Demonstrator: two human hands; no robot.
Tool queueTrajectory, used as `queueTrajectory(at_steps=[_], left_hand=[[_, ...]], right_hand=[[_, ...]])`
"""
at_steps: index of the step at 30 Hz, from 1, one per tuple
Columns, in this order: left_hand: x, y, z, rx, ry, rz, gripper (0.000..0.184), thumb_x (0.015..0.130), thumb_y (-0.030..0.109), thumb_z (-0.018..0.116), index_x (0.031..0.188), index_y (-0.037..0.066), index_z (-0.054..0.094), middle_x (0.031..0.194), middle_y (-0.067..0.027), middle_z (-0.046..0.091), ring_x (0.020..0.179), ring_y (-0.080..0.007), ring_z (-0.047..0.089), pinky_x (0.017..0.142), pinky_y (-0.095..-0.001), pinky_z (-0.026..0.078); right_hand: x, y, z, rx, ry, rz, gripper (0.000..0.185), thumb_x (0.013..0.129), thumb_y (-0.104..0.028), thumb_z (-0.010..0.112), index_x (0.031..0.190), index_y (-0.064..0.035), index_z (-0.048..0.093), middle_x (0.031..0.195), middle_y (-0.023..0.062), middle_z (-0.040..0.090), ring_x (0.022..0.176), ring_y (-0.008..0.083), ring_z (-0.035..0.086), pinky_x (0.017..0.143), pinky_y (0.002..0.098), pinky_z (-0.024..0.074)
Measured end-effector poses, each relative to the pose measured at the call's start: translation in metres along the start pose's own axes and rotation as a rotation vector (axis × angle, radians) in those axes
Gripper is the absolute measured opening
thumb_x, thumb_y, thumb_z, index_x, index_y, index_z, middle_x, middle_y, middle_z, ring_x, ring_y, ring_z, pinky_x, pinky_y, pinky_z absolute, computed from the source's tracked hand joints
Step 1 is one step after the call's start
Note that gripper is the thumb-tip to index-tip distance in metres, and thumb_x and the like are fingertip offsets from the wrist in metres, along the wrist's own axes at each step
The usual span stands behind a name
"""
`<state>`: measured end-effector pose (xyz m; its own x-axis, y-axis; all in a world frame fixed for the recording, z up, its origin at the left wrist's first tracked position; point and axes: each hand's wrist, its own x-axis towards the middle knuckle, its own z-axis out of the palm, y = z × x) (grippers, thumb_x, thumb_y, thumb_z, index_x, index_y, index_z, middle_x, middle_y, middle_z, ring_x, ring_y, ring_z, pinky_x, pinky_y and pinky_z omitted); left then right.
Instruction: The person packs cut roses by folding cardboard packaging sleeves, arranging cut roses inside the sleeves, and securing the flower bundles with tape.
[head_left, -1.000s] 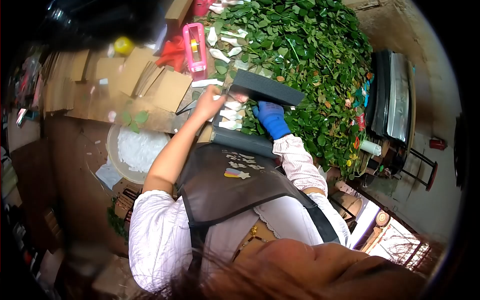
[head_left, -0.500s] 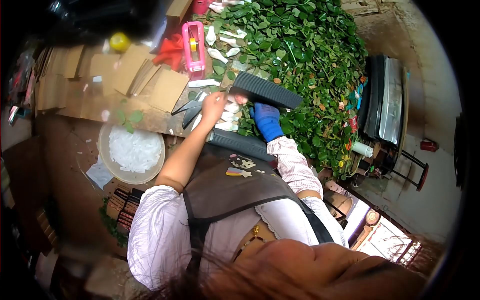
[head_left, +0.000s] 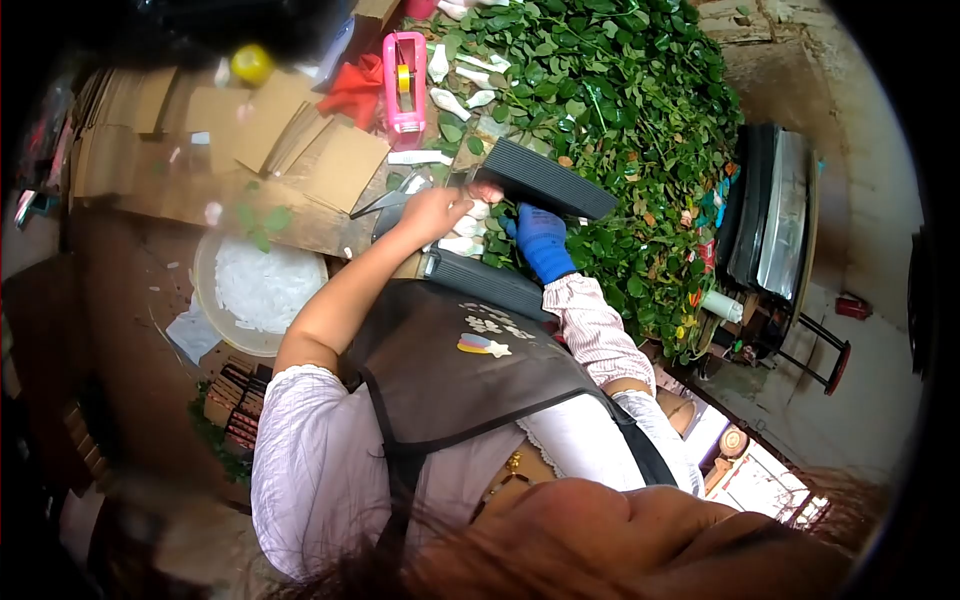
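My bare left hand (head_left: 436,215) is closed, its fingertips beside a pale pink flower head (head_left: 486,191); what they pinch is too small to make out. A blue glove covers my right hand (head_left: 541,240), its fingers curled just below a dark ribbed block (head_left: 550,178); whatever they hold is hidden. That block lies tilted beside the flower head. A second dark ribbed piece (head_left: 485,284) lies nearer my apron. White-wrapped buds (head_left: 467,246) sit between the two dark pieces. Partly behind my left hand are dark scissors (head_left: 385,203).
Leafy green stems (head_left: 640,120) are heaped at the right. A pink tape dispenser (head_left: 405,85), red cloth (head_left: 355,92) and cardboard sheets (head_left: 340,168) lie at the upper left. A tub of white pieces (head_left: 262,285) stands below the table edge. Dark folded sheets (head_left: 768,205) stand far right.
The view has shifted slightly. Since half a second ago, my left hand has moved right, closer to the flower head. My gloved right hand stays beside the ribbed block.
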<state>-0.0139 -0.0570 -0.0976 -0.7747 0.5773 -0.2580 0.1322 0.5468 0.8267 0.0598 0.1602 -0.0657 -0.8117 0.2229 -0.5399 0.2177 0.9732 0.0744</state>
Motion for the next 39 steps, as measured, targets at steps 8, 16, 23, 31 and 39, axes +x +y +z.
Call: queueTrajectory(at_steps=[8,16,23,31,39], left_hand=[[-0.006,-0.052,-0.036,-0.459,0.367,0.215,0.02,0.085,0.012,0.066,0.069,0.003,0.058,0.071,-0.0028,0.065,0.067,-0.0153,0.06,0.065,-0.0324,0.049],[-0.023,-0.025,0.003,-0.006,-0.142,0.013,0.038,0.082,0.039,0.076,0.083,0.003,0.062,0.075,-0.0135,0.063,0.069,-0.0263,0.061,0.066,-0.0385,0.048],[-0.026,-0.029,0.01,-0.257,-0.153,-0.022,0.033,0.09,0.033,0.068,0.08,0.002,0.063,0.07,-0.0125,0.06,0.064,-0.0211,0.055,0.064,-0.0357,0.045],[-0.039,-0.027,0.023,-0.523,0.136,-0.082,0.029,0.092,0.022,0.062,0.077,-0.003,0.063,0.065,-0.0021,0.06,0.063,-0.0108,0.052,0.059,-0.0288,0.042],[-0.045,-0.021,-0.038,-0.994,0.446,-0.225,0.024,0.094,0.012,0.058,0.07,0.009,0.053,0.071,0.0046,0.051,0.063,-0.0066,0.044,0.06,-0.0242,0.038]], right_hand=[[-0.007,0.011,0.0,0.103,0.116,-0.153,0.065,0.08,-0.059,0.068,0.119,-0.0088,0.058,0.108,0.0166,0.069,0.099,0.0355,0.066,0.085,0.0476,0.0513],[-0.006,-0.011,-0.003,-0.052,-0.049,-0.089,0.068,0.076,-0.06,0.073,0.11,-0.0038,0.055,0.105,0.0186,0.068,0.097,0.0325,0.067,0.082,0.0418,0.0529],[-0.013,-0.017,-0.007,-0.116,0.086,-0.146,0.054,0.081,-0.043,0.073,0.111,-0.0016,0.057,0.101,0.018,0.07,0.098,0.0309,0.068,0.082,0.042,0.0524],[-0.005,-0.009,0.015,-0.034,0.172,-0.128,0.04,0.079,-0.032,0.074,0.105,-0.0052,0.059,0.095,0.0181,0.069,0.09,0.0331,0.069,0.073,0.045,0.0535],[-0.014,-0.002,-0.007,0.089,0.03,-0.083,0.048,0.081,-0.041,0.07,0.111,-0.0062,0.058,0.097,0.0149,0.071,0.092,0.0324,0.069,0.076,0.0444,0.0527]])
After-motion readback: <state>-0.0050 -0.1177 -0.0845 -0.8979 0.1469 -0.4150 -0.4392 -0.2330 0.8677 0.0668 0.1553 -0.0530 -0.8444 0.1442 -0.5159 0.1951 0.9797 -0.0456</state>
